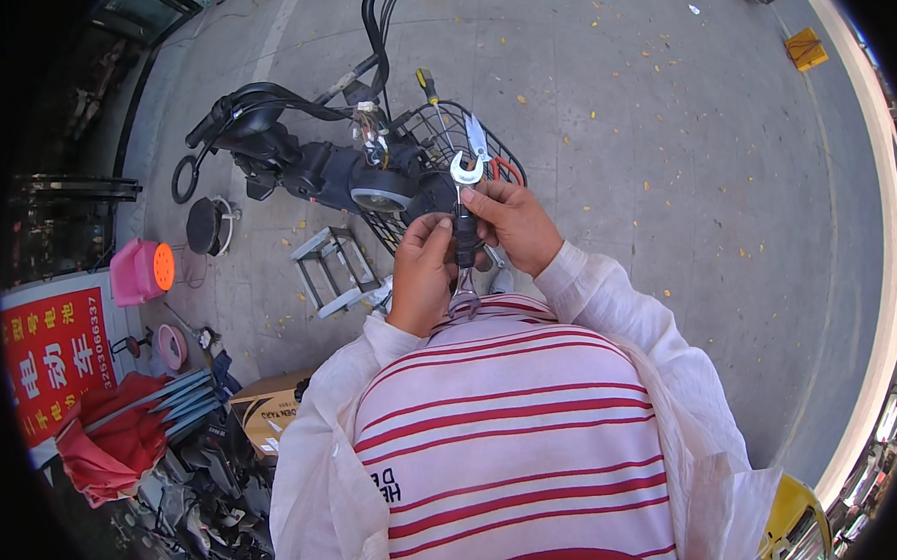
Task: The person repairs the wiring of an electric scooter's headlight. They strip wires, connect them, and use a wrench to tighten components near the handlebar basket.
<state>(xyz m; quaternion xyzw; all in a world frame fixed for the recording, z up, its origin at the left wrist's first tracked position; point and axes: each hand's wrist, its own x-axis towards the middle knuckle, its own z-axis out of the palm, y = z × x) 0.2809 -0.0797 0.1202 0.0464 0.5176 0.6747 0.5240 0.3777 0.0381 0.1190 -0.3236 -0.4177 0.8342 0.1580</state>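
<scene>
I hold a silver wrench (466,171) upright at chest height, its open jaw at the top, a ring-shaped end (463,301) below and black wrapping (464,237) round the middle. My right hand (518,227) is closed on the wrench, thumb near the upper shaft. My left hand (418,271) pinches at the wrapped middle from the other side. Just beyond are the scooter's wire basket (432,121), with a yellow-handled screwdriver (427,84), another silver tool (476,136) and red handles (504,167), and a bundle of loose wire connectors (370,138).
A black scooter (304,171) stands ahead on grey paving. A metal step stool (333,270), pink tub (136,269) and black round stool (206,228) are left. Red folded umbrella (115,440), cardboard box (269,408) and parts pile lie lower left. A yellow object (805,49) sits far right.
</scene>
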